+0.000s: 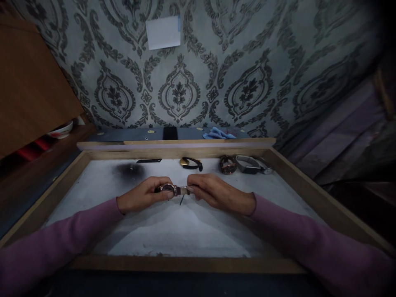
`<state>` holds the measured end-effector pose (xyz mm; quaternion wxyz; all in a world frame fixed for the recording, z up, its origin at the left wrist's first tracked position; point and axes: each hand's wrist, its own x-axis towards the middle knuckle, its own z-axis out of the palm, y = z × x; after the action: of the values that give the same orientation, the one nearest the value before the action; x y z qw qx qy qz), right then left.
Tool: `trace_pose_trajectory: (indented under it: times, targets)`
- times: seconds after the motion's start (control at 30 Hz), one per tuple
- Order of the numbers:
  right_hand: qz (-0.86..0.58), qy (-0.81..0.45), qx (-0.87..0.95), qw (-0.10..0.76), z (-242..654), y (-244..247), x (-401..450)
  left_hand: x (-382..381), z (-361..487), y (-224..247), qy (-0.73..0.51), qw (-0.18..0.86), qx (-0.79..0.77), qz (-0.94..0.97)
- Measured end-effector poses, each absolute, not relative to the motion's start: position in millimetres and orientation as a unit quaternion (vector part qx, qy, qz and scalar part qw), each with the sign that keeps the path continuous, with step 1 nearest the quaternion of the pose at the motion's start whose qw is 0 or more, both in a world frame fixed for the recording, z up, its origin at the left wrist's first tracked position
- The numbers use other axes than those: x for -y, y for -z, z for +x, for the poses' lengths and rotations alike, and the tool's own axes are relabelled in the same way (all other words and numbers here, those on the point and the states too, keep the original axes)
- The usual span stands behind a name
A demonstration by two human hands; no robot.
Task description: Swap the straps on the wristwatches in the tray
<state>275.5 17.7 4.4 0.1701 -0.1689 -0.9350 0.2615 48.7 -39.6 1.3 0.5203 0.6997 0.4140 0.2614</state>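
Note:
Between my hands is a wristwatch (168,188) with a dark dial and a shiny metal case. My left hand (148,193) grips the case, thumb in front and fingers behind. The watch's strap (182,190) stretches to the right, and its far end sits in the closed fingers of my right hand (213,192). Those fingers partly hide the strap end. Just below the strap, a thin dark stick-like piece (182,199) lies on or above the white surface; I cannot tell which.
A wooden-rimmed white tray (173,239) lies below my hands. Along its back are a black flat strip (149,161), a gold watch with black strap (191,163), a brown watch (228,164) and a silver-grey watch (248,163). Behind the rim are a black phone-like slab (170,133) and a blue cloth (218,133).

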Motion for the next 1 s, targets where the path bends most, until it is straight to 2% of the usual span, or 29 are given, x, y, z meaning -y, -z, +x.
trace_pose_trajectory:
  times: [1.0]
  targets:
    - [-0.153, -0.263, 0.935, 0.183, 274.8, -0.5, -18.1, 39.9, 48.6, -2.4, -0.26, 0.565, -0.4, 0.673]
